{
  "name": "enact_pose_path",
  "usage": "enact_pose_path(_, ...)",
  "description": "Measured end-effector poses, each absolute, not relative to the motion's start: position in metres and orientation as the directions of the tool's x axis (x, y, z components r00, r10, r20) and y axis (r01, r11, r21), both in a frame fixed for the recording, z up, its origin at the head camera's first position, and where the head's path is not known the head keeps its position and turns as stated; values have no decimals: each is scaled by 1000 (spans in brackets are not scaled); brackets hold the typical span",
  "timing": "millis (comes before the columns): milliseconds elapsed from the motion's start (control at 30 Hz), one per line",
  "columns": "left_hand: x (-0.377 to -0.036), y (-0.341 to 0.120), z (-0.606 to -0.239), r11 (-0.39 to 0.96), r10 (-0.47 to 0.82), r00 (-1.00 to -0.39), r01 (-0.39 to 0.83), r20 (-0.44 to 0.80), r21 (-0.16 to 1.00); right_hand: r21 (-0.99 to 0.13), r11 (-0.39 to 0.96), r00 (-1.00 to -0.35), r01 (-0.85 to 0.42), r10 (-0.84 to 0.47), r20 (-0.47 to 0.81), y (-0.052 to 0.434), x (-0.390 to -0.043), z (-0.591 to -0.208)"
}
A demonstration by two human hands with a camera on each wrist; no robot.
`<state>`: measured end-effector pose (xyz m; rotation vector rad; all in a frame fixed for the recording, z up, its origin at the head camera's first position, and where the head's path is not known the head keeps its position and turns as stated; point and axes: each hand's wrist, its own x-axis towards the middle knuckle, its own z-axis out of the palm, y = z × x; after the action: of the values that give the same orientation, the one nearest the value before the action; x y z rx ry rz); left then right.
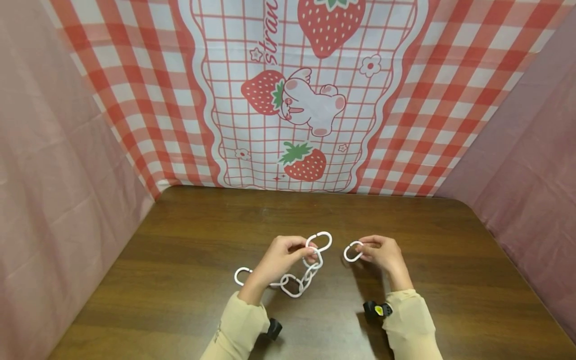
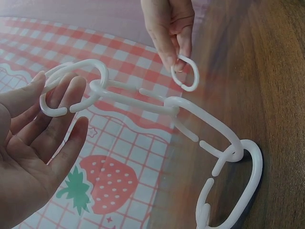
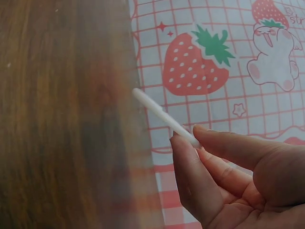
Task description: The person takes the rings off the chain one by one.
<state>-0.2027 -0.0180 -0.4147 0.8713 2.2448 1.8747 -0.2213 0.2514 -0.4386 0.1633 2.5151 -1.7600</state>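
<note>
Several white plastic oval links, each with split gap, joined into chain [image 1: 297, 272]; glossy, smooth. We see left hand [image 1: 279, 260] hold chain's top link up, fingers [image 2: 62, 95] curled through it; rest of chain trails down onto dark wood surface [image 1: 180, 250]. Right hand [image 1: 384, 255] pinches single loose link [image 1: 353, 251] between thumb and fingers [image 3: 190, 167], just beside chain, apart from it.

Right hand [image 3: 238, 176] pinching a thin white plastic link [image 3: 164, 117] between thumb and fingertips [image 3: 183, 155], the link showing edge-on and slanting up to the left, dark wooden table [image 3: 62, 114] blurring behind, strawberry-and-bunny checked cloth [image 3: 209, 57] hanging beyond
</note>
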Motion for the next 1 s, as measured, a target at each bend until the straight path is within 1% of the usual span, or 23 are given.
enact_pose_path(133,-203,-17,-415,96,474,-835,365,280,926,-943,304,-990,138,19,-139,253,-222,-442)
enact_pose_path(333,-203,-17,-414,112,469,-839,364,274,925,-949,275,-988,152,9,-155,256,-224,-446)
enact_pose_path(567,-203,-16,-414,124,471,-839,369,273,921,-953,250,-986,168,22,-168,257,-223,-448)
enact_pose_path(1000,-203,-16,-416,138,476,-834,385,280,912,-898,394,-980,195,52,-190,263,-224,-453)
